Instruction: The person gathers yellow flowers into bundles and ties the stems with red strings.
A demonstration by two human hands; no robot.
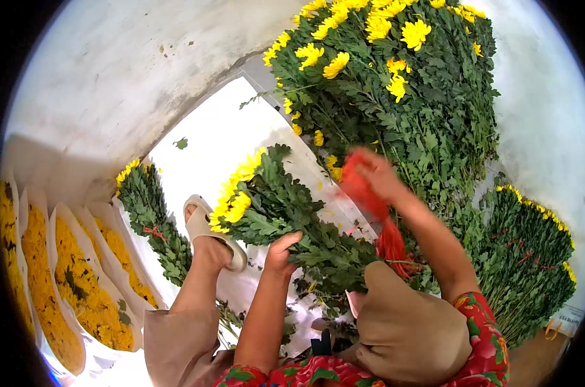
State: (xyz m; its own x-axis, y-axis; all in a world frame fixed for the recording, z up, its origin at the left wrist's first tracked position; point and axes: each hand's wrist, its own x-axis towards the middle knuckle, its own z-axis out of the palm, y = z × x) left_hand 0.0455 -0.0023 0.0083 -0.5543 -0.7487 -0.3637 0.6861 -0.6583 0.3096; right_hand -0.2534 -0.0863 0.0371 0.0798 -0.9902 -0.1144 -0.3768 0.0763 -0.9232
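My left hand (282, 254) is closed around a bunch of yellow chrysanthemums (292, 216), its thumb lying over the leafy stems. The flower heads point up and to the left, and the stem ends run down toward my right knee. My right hand (377, 175), smeared by motion, grips some red string (365, 190) beside the large heap. Below it, more red strands (391, 245) hang in a bundle next to my knee, close to the held stems. Whether the two lots of red string are joined I cannot tell.
A tall heap of chrysanthemums (428, 129) stands at the upper right. Tied bunches (525, 258) lie at the right, and one tied bunch (152, 219) at the left. White-wrapped yellow flowers (89, 284) line the far left. A white sheet (202, 129) covers the floor by my sandalled foot.
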